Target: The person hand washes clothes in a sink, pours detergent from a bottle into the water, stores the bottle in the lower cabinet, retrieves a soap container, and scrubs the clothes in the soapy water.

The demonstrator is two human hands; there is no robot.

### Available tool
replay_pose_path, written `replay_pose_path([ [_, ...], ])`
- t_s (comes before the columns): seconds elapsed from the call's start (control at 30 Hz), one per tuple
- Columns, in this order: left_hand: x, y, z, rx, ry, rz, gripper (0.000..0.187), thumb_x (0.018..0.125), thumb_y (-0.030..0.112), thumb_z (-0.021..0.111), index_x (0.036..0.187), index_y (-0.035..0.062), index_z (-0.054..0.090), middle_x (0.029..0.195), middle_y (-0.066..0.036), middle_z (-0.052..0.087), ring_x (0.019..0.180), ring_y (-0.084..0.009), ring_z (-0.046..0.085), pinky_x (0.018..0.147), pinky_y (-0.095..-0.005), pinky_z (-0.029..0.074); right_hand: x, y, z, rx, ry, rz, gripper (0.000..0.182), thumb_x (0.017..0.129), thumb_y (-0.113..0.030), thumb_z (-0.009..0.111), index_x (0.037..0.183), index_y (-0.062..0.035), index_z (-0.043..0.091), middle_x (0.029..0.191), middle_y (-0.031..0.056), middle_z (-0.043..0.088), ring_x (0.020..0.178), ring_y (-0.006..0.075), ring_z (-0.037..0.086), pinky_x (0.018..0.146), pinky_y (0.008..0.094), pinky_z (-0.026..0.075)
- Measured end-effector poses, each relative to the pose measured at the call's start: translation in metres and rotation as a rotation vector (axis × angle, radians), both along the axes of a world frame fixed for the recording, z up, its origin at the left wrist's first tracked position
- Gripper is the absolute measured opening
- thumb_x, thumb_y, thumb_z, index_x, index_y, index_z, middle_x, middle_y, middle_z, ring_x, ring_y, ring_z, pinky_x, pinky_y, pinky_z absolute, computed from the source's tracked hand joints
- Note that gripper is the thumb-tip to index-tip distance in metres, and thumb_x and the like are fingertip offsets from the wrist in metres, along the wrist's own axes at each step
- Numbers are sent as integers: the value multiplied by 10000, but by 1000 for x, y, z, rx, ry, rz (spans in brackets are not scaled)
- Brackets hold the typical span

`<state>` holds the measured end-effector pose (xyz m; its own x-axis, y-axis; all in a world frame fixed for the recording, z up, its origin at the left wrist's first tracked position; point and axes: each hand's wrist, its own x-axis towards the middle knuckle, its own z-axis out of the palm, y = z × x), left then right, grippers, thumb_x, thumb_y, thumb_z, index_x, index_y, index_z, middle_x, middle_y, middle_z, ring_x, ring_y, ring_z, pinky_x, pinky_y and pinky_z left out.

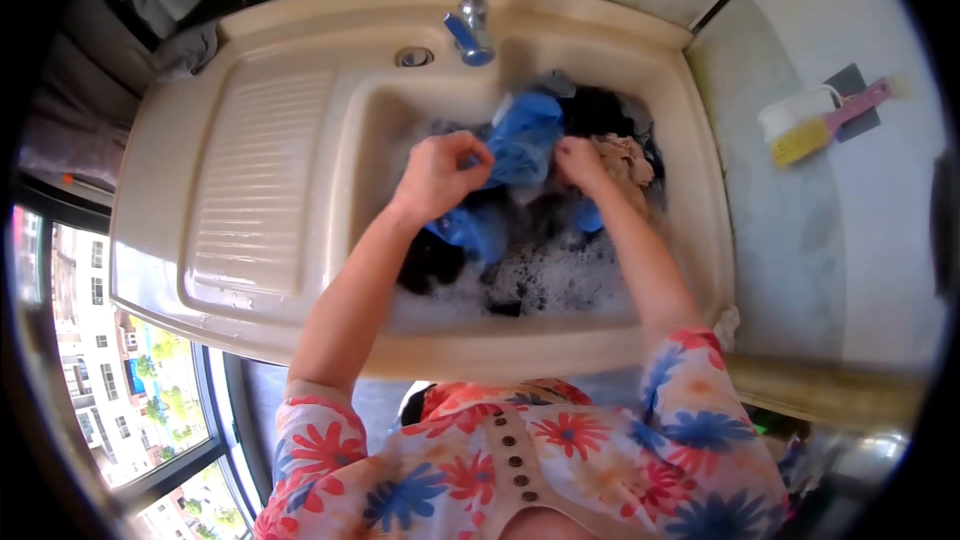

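Note:
A wet blue cloth (527, 138) is held up over the basin of the beige sink (370, 120). On its left side my left hand (440, 174) pinches it with bent fingers. My right hand (580, 164) is closed at the cloth's right edge; its fingertips are partly hidden. Below, more blue fabric (472, 232) lies in foamy water (560, 275). Black clothing (595, 112) is at the back of the basin, and a beige garment (628, 160) sits to the right of my right hand.
A faucet with a blue handle (465, 35) rises behind the basin. The ribbed drainboard (260, 180) is on the left. A brush with yellow bristles (800, 142) hangs on the right wall. Grey cloths hang at the upper left, above a window (130, 360).

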<state>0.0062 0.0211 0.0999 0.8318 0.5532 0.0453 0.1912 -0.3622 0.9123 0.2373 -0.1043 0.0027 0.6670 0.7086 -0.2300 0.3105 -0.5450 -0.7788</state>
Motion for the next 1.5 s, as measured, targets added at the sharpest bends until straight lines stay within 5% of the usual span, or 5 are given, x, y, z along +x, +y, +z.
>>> replay_pose_path([
  [0.27,-63,-10,-17,121,229,-343,181,699,99,617,876,64,636,695,-90,603,651,-155,574,621,-257,450,-23,-5,-34,190,-245,0,320,702,-244,672,892,1,593,796,139,626,771,232,612,695,316,469],
  [0.53,-55,50,14,453,65,221,236,691,77,606,916,138,638,900,-40,611,827,-236,574,735,-354,454,9,-18,24,396,139,-71,119,771,-82,597,875,-28,615,701,34,607,623,105,567,528,238,450],
  [0.73,16,-46,-24,923,468,-163,509,692,335,661,1172,250,514,1279,-74,401,1211,-331,308,896,-547,320,41,-92,-17,-154,-848,146,375,721,-286,648,1032,-99,552,997,176,546,910,354,534,774,432,445],
  [1.1,112,-51,-131,669,866,-514,495,799,350,470,1262,181,431,1361,-191,276,1251,-392,250,976,-577,221,29,-128,-51,-824,-439,498,479,837,-176,424,1274,0,336,1134,263,494,1031,369,503,888,410,396],
  [1.5,85,-52,-126,805,307,-322,360,678,175,595,1030,104,589,1063,-167,538,1005,-315,511,863,-432,386,60,-124,49,289,379,-226,213,733,-146,602,876,11,588,714,45,575,547,110,510,480,240,402],
])
